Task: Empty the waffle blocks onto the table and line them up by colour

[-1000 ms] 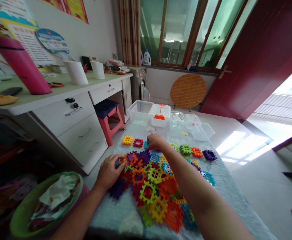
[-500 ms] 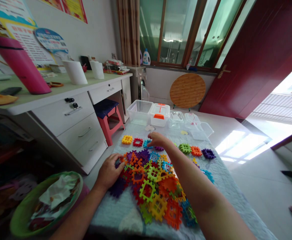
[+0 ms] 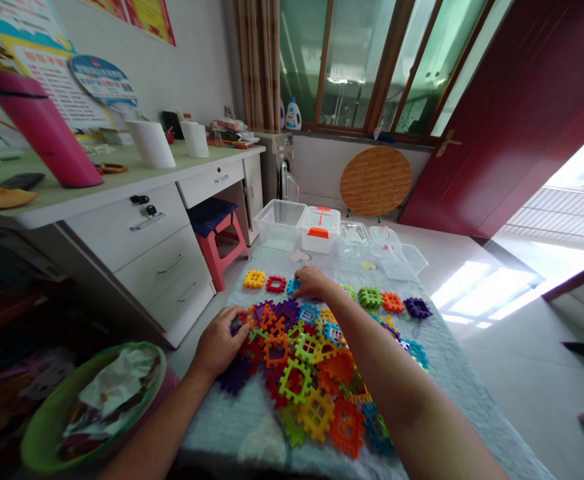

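Observation:
A heap of toothed plastic building pieces point(image 3: 305, 347) in many colours lies on the cloth-covered table. Behind it runs a row of similar pieces: a yellow one point(image 3: 255, 279), a red one point(image 3: 276, 285), a blue one point(image 3: 293, 287), then green, orange and dark purple ones farther right. My right hand point(image 3: 315, 283) reaches over the heap, its fingers closed at the blue piece in the row and partly covering it. At the heap's left edge rests my left hand point(image 3: 223, 341), thumb and fingers apart, touching the pieces there. My right forearm hides part of the heap.
Clear plastic boxes point(image 3: 279, 230) stand along the table's far end, one with an orange-handled lid point(image 3: 321, 220). On the left are a desk point(image 3: 137, 230), a pink stool point(image 3: 218, 250) and a green-rimmed waste bin point(image 3: 37, 427). A round wooden board point(image 3: 376, 181) leans by the wall.
My right hand has shifted slightly left and lower at the blue piece, which has moved a little left. More of a green piece shows beside my wrist. My left hand stays put.

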`<state>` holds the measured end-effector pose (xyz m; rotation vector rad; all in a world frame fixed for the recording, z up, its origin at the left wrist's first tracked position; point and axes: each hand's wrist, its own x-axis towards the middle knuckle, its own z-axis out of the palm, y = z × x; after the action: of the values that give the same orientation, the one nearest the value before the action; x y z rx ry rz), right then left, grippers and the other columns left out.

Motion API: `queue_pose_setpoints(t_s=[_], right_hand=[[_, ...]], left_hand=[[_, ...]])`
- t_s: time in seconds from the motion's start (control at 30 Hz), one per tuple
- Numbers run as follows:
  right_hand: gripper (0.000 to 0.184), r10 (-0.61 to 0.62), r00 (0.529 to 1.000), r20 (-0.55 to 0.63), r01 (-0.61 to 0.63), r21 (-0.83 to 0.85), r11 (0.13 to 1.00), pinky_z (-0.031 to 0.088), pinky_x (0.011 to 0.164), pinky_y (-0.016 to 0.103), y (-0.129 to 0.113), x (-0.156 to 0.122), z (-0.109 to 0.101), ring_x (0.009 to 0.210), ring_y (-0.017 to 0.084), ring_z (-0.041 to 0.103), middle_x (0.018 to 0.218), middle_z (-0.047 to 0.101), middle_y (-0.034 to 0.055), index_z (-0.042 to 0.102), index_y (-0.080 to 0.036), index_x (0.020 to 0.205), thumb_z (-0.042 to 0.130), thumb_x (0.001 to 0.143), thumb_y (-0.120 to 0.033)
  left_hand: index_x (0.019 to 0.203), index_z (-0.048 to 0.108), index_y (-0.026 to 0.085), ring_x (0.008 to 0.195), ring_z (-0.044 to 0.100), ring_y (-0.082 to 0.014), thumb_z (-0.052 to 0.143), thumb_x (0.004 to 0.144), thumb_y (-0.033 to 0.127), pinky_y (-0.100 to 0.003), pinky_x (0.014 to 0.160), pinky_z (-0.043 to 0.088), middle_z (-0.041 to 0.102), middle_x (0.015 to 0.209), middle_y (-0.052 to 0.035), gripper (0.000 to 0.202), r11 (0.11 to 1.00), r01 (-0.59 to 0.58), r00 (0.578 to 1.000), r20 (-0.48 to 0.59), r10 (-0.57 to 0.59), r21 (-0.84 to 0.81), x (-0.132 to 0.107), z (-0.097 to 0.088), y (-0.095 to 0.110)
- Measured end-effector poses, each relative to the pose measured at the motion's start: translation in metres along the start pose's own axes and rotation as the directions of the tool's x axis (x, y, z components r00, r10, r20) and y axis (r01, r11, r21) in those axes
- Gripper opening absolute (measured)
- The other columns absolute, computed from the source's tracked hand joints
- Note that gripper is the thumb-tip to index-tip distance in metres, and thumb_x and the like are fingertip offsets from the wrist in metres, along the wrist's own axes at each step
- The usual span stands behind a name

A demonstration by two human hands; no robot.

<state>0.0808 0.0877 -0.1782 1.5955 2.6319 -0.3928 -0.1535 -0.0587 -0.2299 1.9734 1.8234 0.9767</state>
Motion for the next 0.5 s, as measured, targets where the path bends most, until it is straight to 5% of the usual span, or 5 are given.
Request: queue_pose_setpoints(t_s=[0.27,0.5], right_hand=[[0.039,0.033,0.972,-0.232,0.010,0.181,0.984,0.047,0.087,0.031,0.024,-0.027,-0.034,0.100,0.020,0.062,0.120,0.063,0.0140,0.058,-0.013,0.122,0.061,0.088,-0.034],[0.034,0.039,0.915,-0.402,0.135,0.396,0.908,0.050,0.091,0.040,0.052,-0.118,-0.032,0.099,0.022,0.063,0.113,0.065,0.0102,0.062,-0.021,0.115,0.065,0.083,-0.030]], left_hand=[[0.099,0.064,0.022,0.105,0.062,-0.0224,0.040,0.093,0.048,-0.036,0.096,0.046,0.067,0.107,-0.0048,0.036,0.996,0.016,0.999,0.043,-0.012,-0.086,0.001,-0.005,0.002],[0.099,0.063,0.021,0.105,0.061,-0.0232,0.045,0.091,0.045,-0.038,0.098,0.045,0.067,0.107,-0.0063,0.032,0.998,0.006,0.999,0.040,-0.004,-0.057,0.001,-0.002,0.001]])
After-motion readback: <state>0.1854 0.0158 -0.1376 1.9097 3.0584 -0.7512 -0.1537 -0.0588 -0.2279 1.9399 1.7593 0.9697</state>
